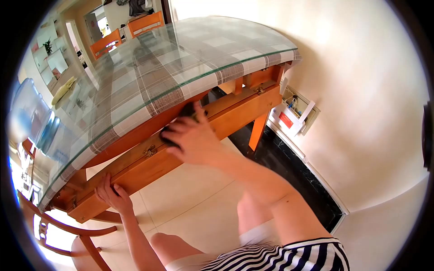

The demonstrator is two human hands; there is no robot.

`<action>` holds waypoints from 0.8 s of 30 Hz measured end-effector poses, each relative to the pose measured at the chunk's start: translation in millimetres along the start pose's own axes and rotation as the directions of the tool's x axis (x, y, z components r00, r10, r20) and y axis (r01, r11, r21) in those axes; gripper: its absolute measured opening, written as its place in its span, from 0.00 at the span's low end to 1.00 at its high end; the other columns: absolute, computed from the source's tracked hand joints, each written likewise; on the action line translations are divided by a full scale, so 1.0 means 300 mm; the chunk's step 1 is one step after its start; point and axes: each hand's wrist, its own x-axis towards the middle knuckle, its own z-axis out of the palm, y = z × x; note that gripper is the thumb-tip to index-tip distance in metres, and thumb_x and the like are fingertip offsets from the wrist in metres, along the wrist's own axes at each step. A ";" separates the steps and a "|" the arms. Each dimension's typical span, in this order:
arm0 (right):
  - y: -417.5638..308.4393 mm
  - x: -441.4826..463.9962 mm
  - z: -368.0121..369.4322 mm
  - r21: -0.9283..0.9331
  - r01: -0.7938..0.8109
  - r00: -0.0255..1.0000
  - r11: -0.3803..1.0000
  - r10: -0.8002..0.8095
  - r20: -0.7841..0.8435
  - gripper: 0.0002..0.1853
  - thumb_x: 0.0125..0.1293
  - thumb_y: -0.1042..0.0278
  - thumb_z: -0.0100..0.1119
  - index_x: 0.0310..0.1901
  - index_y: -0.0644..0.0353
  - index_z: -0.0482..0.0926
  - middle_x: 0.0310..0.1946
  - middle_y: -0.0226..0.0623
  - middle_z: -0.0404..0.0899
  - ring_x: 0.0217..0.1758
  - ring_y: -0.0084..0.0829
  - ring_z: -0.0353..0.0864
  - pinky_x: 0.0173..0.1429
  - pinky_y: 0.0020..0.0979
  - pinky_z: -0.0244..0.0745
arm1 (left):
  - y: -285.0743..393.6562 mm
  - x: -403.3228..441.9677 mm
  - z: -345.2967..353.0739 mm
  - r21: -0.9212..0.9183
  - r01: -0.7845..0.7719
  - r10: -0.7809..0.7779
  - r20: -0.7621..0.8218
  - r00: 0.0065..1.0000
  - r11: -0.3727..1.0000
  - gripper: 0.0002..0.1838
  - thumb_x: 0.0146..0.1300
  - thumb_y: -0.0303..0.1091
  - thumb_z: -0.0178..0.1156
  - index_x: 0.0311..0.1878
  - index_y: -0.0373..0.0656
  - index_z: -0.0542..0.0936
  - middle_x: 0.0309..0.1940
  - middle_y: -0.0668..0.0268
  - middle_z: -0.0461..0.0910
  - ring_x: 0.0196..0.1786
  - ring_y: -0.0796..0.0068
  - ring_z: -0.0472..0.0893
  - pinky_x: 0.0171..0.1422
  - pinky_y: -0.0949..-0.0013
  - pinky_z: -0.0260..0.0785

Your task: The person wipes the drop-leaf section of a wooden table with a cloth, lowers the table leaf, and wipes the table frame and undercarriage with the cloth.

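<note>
As the left hand rests on a wooden panel at lower left, its fingers slightly parted, partly bent and touching the wood, the right hand holds a dark object near the center of the frame. The right hand's fingers are spread and bent over the object, which is blurred and partly covered; its long axis appears to slant from lower left to upper right, though which end is its front cannot be told. The panel runs lower left to upper right beneath the glass-topped bench, a metal fitting just beside the right hand.
</note>
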 end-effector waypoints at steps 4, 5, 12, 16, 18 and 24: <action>0.199 -0.062 -0.104 -0.065 -0.149 0.983 0.987 0.155 0.101 0.16 0.60 0.56 0.64 0.48 0.51 0.84 0.48 0.35 0.81 0.55 0.38 0.77 0.63 0.45 0.67 | -0.004 -0.002 -0.001 -0.026 -0.013 0.013 0.002 1.000 1.000 0.20 0.76 0.42 0.40 0.57 0.41 0.77 0.56 0.60 0.78 0.61 0.60 0.74 0.73 0.48 0.50; 0.236 -0.069 -0.113 -0.073 -0.158 0.982 0.985 0.164 0.092 0.16 0.60 0.56 0.64 0.48 0.51 0.84 0.48 0.35 0.81 0.55 0.38 0.77 0.63 0.45 0.67 | -0.003 0.001 -0.003 -0.018 -0.017 0.017 -0.006 1.000 1.000 0.20 0.77 0.42 0.40 0.57 0.41 0.77 0.56 0.60 0.78 0.61 0.60 0.74 0.73 0.47 0.51; 0.242 -0.082 -0.097 -0.093 -0.091 0.996 0.992 0.090 -0.012 0.15 0.58 0.59 0.67 0.44 0.57 0.82 0.40 0.37 0.82 0.48 0.38 0.78 0.56 0.40 0.69 | 0.006 0.011 -0.002 -0.007 -0.039 0.039 -0.040 0.998 0.999 0.21 0.77 0.42 0.41 0.56 0.39 0.77 0.53 0.57 0.78 0.56 0.56 0.74 0.71 0.47 0.53; 0.404 -0.163 -0.191 -0.264 -0.116 0.988 0.957 0.138 0.066 0.15 0.58 0.60 0.67 0.45 0.56 0.83 0.41 0.36 0.82 0.50 0.37 0.78 0.56 0.40 0.69 | 0.001 0.008 0.009 0.006 -0.037 0.037 -0.041 0.998 0.999 0.21 0.77 0.43 0.40 0.55 0.39 0.77 0.53 0.57 0.78 0.57 0.55 0.74 0.72 0.46 0.53; 0.550 -0.225 -0.257 -0.387 -0.238 0.968 0.891 0.251 -0.016 0.15 0.58 0.59 0.67 0.44 0.56 0.83 0.42 0.36 0.82 0.51 0.38 0.78 0.55 0.41 0.70 | 0.001 0.003 0.010 0.024 -0.020 0.021 -0.038 0.999 1.000 0.22 0.77 0.44 0.39 0.55 0.39 0.77 0.53 0.58 0.78 0.56 0.56 0.74 0.72 0.46 0.52; 0.640 -0.210 -0.373 -0.293 -0.456 0.880 0.840 0.377 -0.288 0.14 0.56 0.64 0.70 0.43 0.59 0.82 0.36 0.42 0.80 0.43 0.46 0.78 0.46 0.43 0.74 | -0.003 -0.007 0.028 0.059 -0.008 0.011 -0.064 0.998 0.998 0.22 0.77 0.44 0.38 0.55 0.40 0.77 0.53 0.59 0.79 0.57 0.57 0.74 0.74 0.47 0.51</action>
